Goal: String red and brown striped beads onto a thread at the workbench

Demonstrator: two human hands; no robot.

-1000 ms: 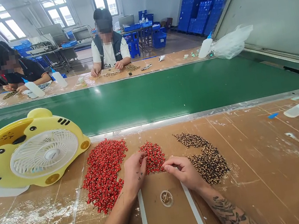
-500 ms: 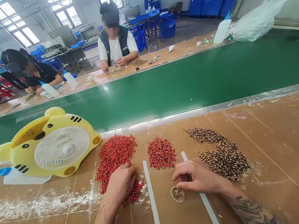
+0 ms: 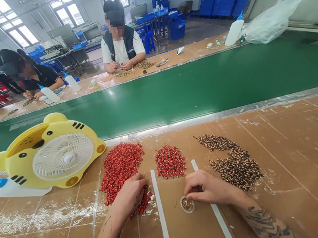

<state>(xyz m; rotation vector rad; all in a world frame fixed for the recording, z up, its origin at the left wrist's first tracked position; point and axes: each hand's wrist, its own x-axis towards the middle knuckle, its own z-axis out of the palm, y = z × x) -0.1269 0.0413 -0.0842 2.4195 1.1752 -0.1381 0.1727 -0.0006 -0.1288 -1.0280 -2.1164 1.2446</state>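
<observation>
My left hand [image 3: 129, 198] rests curled on the near edge of a big pile of small red pieces [image 3: 120, 167]; what its fingers pinch is hidden. My right hand [image 3: 210, 188] is pinched over a small round clear cup [image 3: 187, 205] on a cardboard pad [image 3: 191, 226] bordered by two white strips; a thin item seems held at the fingertips. A smaller red pile [image 3: 170, 160] lies just beyond the pad. A pile of brown-and-cream pieces [image 3: 232, 161] lies to the right of my right hand.
A yellow tiger-shaped desk fan [image 3: 48, 152] stands at the left. The green conveyor belt [image 3: 190, 86] runs across behind the piles. Across it sit two people at work, with white squeeze bottles [image 3: 234, 30] and a plastic bag [image 3: 273, 20]. White powder marks the left table.
My left hand moved from the small red pile to the big one. My right hand dropped back to the cup. Since half a second ago both hands have barely shifted.
</observation>
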